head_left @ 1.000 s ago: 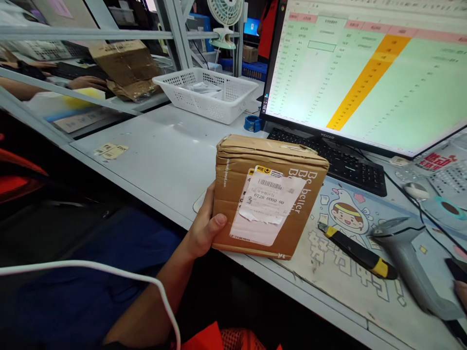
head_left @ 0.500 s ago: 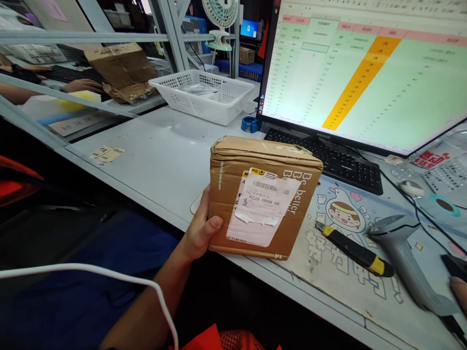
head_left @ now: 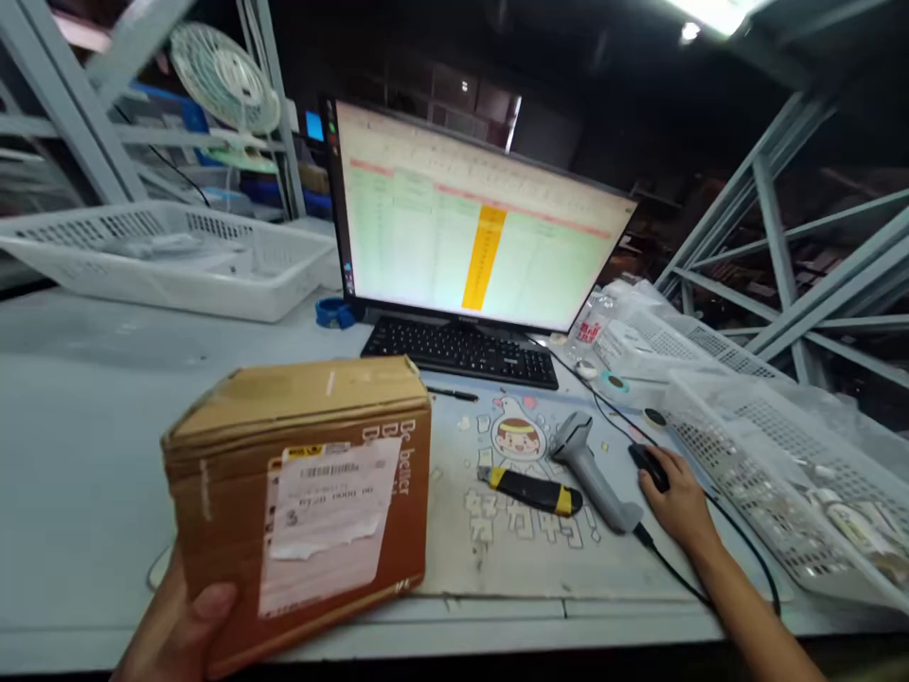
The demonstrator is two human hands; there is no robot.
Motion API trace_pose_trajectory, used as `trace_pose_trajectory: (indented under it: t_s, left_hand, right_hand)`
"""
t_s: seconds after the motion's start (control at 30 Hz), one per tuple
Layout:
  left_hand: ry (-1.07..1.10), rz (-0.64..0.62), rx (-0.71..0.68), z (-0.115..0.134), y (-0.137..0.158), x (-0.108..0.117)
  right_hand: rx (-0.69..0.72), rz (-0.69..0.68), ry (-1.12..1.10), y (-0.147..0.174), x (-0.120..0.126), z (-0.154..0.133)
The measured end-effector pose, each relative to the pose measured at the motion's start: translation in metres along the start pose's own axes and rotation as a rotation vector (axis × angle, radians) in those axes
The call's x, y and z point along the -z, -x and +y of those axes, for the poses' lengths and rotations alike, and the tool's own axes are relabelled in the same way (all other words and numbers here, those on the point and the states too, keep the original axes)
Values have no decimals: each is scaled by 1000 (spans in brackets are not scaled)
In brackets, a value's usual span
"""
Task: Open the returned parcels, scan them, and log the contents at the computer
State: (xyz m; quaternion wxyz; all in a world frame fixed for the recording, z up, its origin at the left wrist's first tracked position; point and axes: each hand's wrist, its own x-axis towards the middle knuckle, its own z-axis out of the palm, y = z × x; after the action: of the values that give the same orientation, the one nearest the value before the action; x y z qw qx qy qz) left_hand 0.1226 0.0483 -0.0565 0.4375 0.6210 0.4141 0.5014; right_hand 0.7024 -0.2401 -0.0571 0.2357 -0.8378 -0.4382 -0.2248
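Cardboard box [head_left: 298, 511] at the near edge of the surface [head_left: 92, 417], contact unclear | left hand [head_left: 177, 625] clasps its lower left corner | right hand [head_left: 678, 502] curls loosely over a black mouse [head_left: 648, 468] | view swings right, bringing mouse and monitor [head_left: 418, 246] fully in: both hands apparently engaged

The box [head_left: 238, 507] was matt, creased cardboard with a paper label [head_left: 330, 521], the scanner [head_left: 595, 478] smooth plastic and the worktop [head_left: 78, 426] faintly glossy.
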Motion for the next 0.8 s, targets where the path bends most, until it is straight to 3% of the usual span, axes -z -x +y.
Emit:
trace_pose_trajectory:
  t_s: [0.2, 0.33, 0.43, 0.5, 0.57, 0.67, 0.8]
  left_hand:
    - [84, 22, 66, 23, 3, -7]
    - [98, -16, 61, 27, 4, -2]
    - [96, -50, 51, 30, 4, 0]
    - [106, -69, 41, 34, 4, 0]
    - [103, -65, 29, 38, 4, -1]
    - [85, -58, 25, 39, 3, 0]
    - [40, -94, 54, 26, -2, 7]
  right_hand:
    - [3, 73, -6, 10, -25, 21]
    - [28, 130, -55, -3, -17, 13]
    - [44, 207, -117, -27, 4, -16]
    - [-16, 181, -182, -41, 15, -47]
    - [-82, 10, -260, -47, 20, -83]
    - [-46, -270, -251, -42, 15, -132]
    - [-43, -294, -138, -29, 7, -164]
